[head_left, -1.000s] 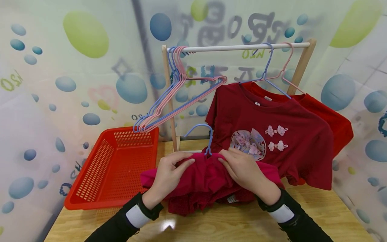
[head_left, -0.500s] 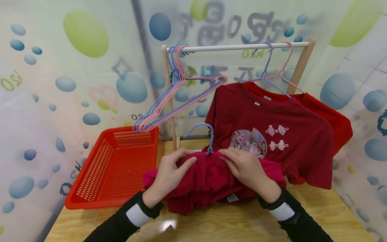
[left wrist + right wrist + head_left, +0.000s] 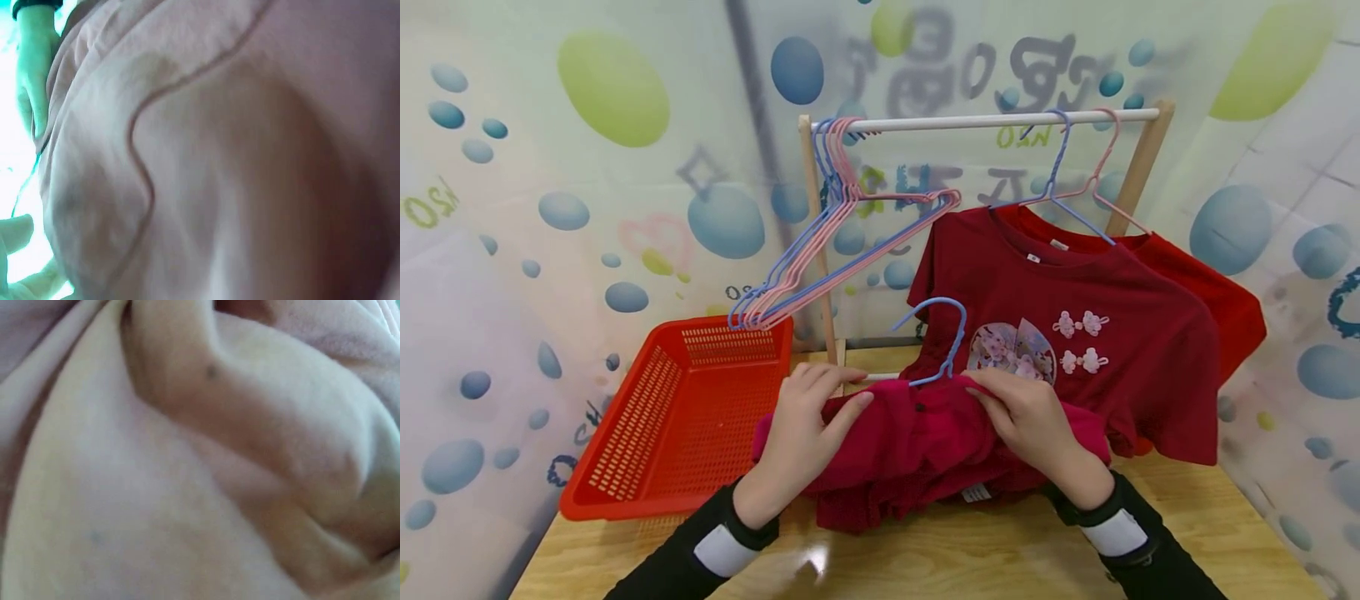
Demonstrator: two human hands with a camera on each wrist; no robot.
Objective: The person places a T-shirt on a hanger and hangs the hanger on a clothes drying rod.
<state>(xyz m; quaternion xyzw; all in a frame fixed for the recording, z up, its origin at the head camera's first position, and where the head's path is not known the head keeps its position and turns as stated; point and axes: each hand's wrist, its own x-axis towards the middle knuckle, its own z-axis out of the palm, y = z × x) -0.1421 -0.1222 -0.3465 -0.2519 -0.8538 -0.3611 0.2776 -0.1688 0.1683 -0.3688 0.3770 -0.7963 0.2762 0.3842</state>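
A bunched magenta garment [image 3: 887, 450] lies over the front of the wooden table, with a white label [image 3: 976, 492] showing low on it. From its top edge sticks the hook of a blue hanger [image 3: 958, 333], leaning right; the rest of that hanger is under the cloth. On the right of the hook, my right hand [image 3: 1037, 421] pinches the garment's top edge between thumb and fingers. My left hand [image 3: 801, 429] is at the left part of the same edge, thumb and fingers spread apart. Folds of the garment [image 3: 144, 487] fill the right wrist view.
Behind stands a rack with a white rail [image 3: 940, 122]. Several blue and pink hangers [image 3: 842, 208] crowd its left end. A dark red T-shirt [image 3: 1120, 300] and a brighter red one [image 3: 1232, 304] hang at right. A red plastic basket [image 3: 617, 417] is on the left.
The blue hook has swung right and tilted, showing part of the hanger's shoulder. My left hand has shifted left, away from the hook; my right hand has moved slightly right.
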